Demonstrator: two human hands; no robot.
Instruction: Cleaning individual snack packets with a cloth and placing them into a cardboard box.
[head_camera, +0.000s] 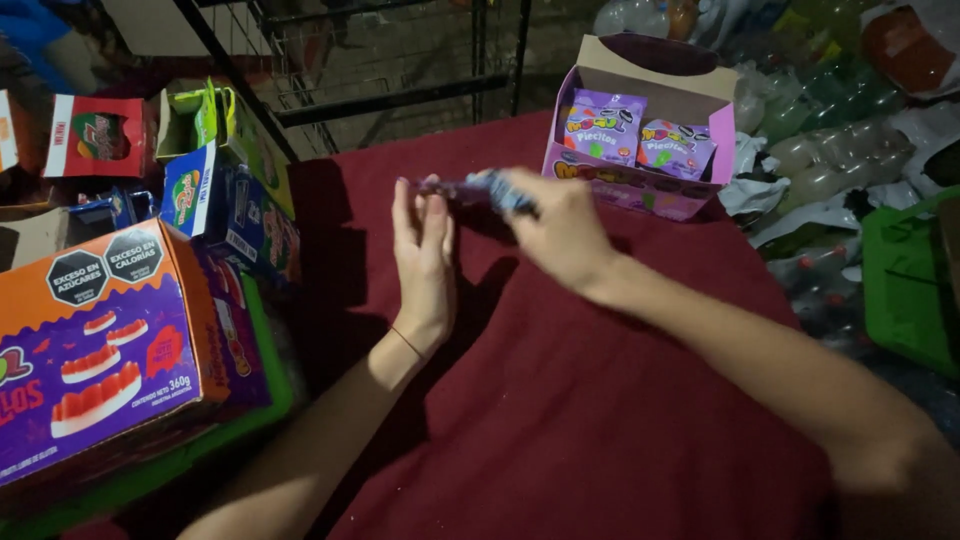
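My right hand (560, 228) grips a small blurred blue and purple candy packet (490, 190) above the dark red cloth (560, 400). My left hand (422, 255) stands edge-on beside it, palm flat and fingers straight, its fingertips touching the packet's left end. Behind my hands, an open purple display carton (650, 190) holds two purple candy packets (603, 125) upright.
Stacked candy boxes stand at the left: a large orange and purple box (100, 350), blue boxes (225, 215), a green one (220, 120) and a red one (100, 135). A black metal rack (400, 95) is at the back. Plastic bottles (840, 150) and a green crate (905, 285) lie to the right.
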